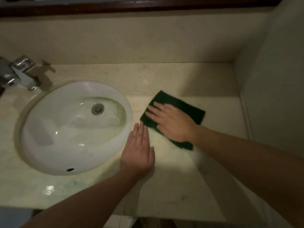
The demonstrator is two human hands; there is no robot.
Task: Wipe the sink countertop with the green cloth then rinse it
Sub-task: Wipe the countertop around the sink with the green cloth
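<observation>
Right hand (172, 123) lies flat, palm down, fingers spread, pressing on the green cloth (176, 105); no curl around it, just an open palm on top. The cloth lies flat on the beige stone countertop (205, 162) to the right of the sink, well apart from the right side wall (271, 96); its far corner points toward the back wall and its near edge shows under the wrist. Left hand (138, 152) is also flat and open, fingers together, resting on the counter between the basin rim and the cloth, fingertips just beside the cloth's left edge; contact with the cloth cannot be told. It holds nothing. White oval sink (49, 122) set into the counter at left, metal drain plug (98, 108) in the bowl, overflow hole (70, 169) on the near wall. Chrome faucet (18, 73) at far left behind the basin. A wet shine and faint bluish smear (74, 184) sit on the counter in front of the sink. Dark wood frame edge (148, 5) runs along the top.
</observation>
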